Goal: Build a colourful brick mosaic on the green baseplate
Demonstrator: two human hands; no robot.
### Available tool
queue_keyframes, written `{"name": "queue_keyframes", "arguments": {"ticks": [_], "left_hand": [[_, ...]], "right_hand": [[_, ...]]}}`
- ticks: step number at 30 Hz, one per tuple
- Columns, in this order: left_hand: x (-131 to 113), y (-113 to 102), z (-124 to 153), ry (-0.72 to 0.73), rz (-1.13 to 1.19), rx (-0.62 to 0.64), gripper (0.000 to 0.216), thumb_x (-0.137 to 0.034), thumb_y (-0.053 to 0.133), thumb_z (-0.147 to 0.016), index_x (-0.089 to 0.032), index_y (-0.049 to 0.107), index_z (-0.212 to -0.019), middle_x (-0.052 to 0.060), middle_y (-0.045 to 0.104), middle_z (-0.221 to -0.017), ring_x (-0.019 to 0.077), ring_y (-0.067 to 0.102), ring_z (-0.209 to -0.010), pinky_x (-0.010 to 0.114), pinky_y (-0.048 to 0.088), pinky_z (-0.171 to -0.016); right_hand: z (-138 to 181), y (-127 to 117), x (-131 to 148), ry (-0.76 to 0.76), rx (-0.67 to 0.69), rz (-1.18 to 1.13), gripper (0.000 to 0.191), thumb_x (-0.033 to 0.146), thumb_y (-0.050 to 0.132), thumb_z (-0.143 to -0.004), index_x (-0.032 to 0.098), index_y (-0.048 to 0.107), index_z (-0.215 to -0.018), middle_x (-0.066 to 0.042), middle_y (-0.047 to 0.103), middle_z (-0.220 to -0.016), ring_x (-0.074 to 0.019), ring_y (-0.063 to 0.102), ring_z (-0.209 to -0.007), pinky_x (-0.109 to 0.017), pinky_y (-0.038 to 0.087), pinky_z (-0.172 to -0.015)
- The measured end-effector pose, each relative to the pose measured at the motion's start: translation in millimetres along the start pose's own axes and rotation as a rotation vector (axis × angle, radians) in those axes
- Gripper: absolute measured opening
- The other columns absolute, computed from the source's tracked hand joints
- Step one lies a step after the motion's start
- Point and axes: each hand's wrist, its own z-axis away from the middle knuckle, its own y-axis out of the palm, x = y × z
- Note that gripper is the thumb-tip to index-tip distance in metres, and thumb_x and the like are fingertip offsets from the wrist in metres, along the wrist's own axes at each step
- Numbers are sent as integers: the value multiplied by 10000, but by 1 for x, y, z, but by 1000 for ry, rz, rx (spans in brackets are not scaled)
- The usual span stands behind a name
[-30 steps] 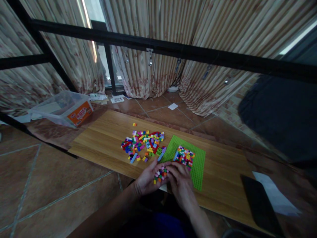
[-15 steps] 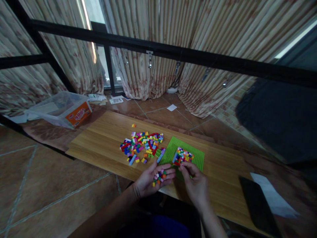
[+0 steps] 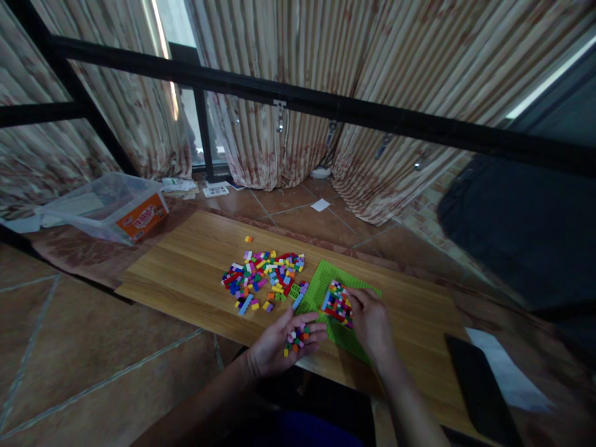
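Note:
My left hand (image 3: 279, 344) lies palm up at the near edge of the wooden board (image 3: 186, 267), cupping a small heap of coloured bricks (image 3: 297, 338). My right hand (image 3: 370, 323) rests on the green baseplate (image 3: 326, 282), fingertips pinched against the right side of the patch of coloured bricks (image 3: 336, 302) built on it; whether they hold a brick is hidden. A loose pile of small bricks (image 3: 261, 276) lies on the board left of the baseplate, with one orange brick (image 3: 248, 238) apart behind it.
A clear plastic box with an orange label (image 3: 116, 211) sits on the floor at the left. A black flat object (image 3: 479, 388) and white paper (image 3: 510, 372) lie at the right. A black metal rail (image 3: 326, 105) and curtains cross the back. A dark bulky shape (image 3: 521, 230) fills the right.
My right hand left the bricks in my left palm and moved forward onto the baseplate's brick patch. My left hand stayed cupped, drifting slightly left.

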Motion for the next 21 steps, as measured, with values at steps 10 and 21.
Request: {"name": "queue_keyframes", "arguments": {"ticks": [10, 21], "left_hand": [[1, -3, 0, -1, 0, 7, 564, -523, 370, -873, -93, 530, -1201, 174, 613, -1150, 233, 597, -1019, 325, 405, -875], [2, -4, 0, -4, 8, 16, 552, -516, 359, -879, -102, 533, -1200, 168, 607, -1156, 232, 596, -1024, 327, 419, -866]], "right_hand": [[-14, 8, 3, -107, 92, 290, 292, 250, 385, -849, 186, 664, -794, -79, 661, -772, -184, 585, -661, -289, 414, -624], [-17, 10, 4, -149, 89, 287, 295, 193, 387, -844, 190, 651, -712, -78, 648, -784, -173, 570, -657, -278, 402, -620]]}}
